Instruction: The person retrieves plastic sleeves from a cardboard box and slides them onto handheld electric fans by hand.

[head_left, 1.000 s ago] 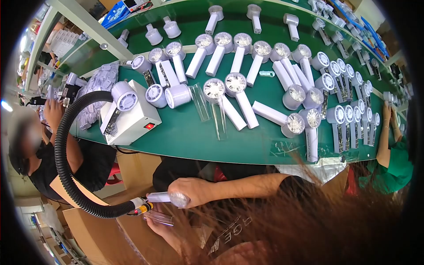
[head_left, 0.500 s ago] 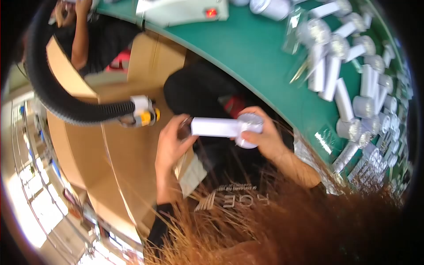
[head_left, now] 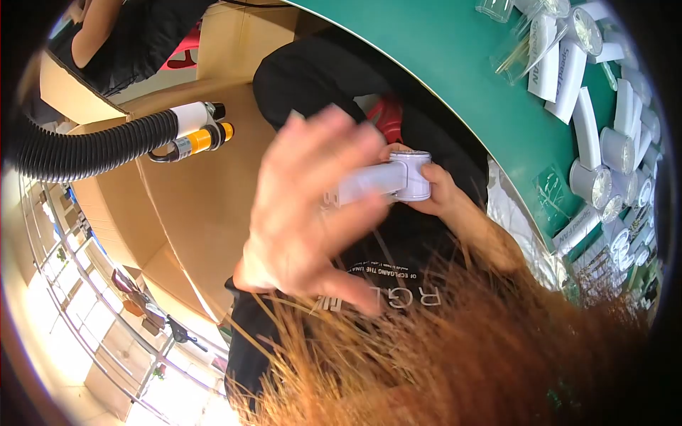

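A white handheld fan [head_left: 413,177] with a short round head is held over my lap, its handle pointing left. My right hand [head_left: 442,190] grips the round head, thumb on one side and fingers on the other. My left hand [head_left: 302,206] is raised nearer the camera with fingers spread, blurred by motion. It covers the far end of the handle, so I cannot tell whether it touches it.
Many similar white fans [head_left: 588,131] and clear plastic wrapping [head_left: 526,53] lie on the green table [head_left: 433,53] to the right. A black corrugated hose [head_left: 92,148] with a yellow-banded tip hangs over a cardboard box [head_left: 206,170]. Another person's arm [head_left: 96,32] shows upper left.
My left hand has let go of the fan's handle end and risen toward the camera, fingers spreading. The fan has turned in my right hand. The whole view has shifted.
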`<state>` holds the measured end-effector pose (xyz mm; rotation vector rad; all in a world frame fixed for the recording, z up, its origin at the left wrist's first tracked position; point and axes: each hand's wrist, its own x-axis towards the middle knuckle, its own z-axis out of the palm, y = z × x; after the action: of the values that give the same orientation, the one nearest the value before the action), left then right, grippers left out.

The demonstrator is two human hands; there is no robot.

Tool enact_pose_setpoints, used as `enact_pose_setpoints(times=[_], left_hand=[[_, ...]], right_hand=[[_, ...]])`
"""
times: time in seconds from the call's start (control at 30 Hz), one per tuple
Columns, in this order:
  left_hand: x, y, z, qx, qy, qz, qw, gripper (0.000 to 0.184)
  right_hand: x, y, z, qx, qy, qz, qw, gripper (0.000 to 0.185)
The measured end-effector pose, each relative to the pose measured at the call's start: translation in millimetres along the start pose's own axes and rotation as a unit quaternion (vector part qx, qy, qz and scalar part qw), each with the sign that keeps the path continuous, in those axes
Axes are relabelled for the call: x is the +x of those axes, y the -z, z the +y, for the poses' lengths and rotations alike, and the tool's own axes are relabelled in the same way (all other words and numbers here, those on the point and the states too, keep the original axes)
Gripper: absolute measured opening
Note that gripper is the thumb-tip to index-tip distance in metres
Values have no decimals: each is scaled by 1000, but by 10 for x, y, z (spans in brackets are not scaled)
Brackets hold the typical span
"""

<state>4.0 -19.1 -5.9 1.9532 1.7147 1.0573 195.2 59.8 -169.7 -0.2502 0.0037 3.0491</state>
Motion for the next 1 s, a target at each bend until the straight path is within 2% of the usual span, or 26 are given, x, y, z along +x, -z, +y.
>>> enact_pose_setpoints(times=[0.07,0.13,0.17,0.23,0.3,0.4,0.53,0.57,0.6,0.63,0.73,0.77,0.8,0.87,0.9,0.97,1.0], left_hand=[[-22,-26,-130,-1,24,65,998,102],[-81,-194,-199,-105,96,80,987,112],[-101,-244,-186,-159,116,103,975,117],[-73,-320,-139,-241,99,175,949,119],[-30,-367,-168,-292,51,211,931,121],[10,-393,-141,-321,38,219,920,122],[49,-415,-124,-321,42,221,920,118],[63,-421,-125,-307,42,223,924,115],[55,-420,-141,-282,35,204,937,109],[47,-420,-158,-256,27,185,948,103],[70,-409,-176,-117,-42,77,989,66],[91,-418,-137,-99,-17,22,995,60],[88,-428,-81,-83,6,-35,996,54],[84,-412,39,-119,136,-230,956,52],[71,-440,81,-131,196,-327,915,51],[-38,-610,119,-196,226,-391,870,51],[-76,-696,158,-228,241,-424,843,51]], right_hand=[[10,-128,-21,-54,8,10,998,66],[31,-272,-31,-150,47,39,987,69],[11,-354,-110,-176,37,75,981,75],[-102,-537,-259,-244,1,112,963,78],[-144,-726,-352,-367,-9,176,913,85],[-172,-778,-319,-368,79,230,897,87],[-279,-872,-430,-371,75,215,900,90],[-310,-898,-454,-453,126,183,864,84],[-339,-866,-461,-583,206,156,771,77],[-389,-819,-464,-694,278,125,652,70],[-592,-925,-760,-838,338,31,428,44],[-627,-922,-836,-855,340,9,391,43],[-691,-897,-782,-855,314,27,413,51],[-818,-840,-679,-850,263,65,451,65],[-862,-845,-576,-792,233,110,554,71],[-1053,-765,-511,-717,133,150,667,86],[-1140,-719,-491,-729,100,136,664,86]])
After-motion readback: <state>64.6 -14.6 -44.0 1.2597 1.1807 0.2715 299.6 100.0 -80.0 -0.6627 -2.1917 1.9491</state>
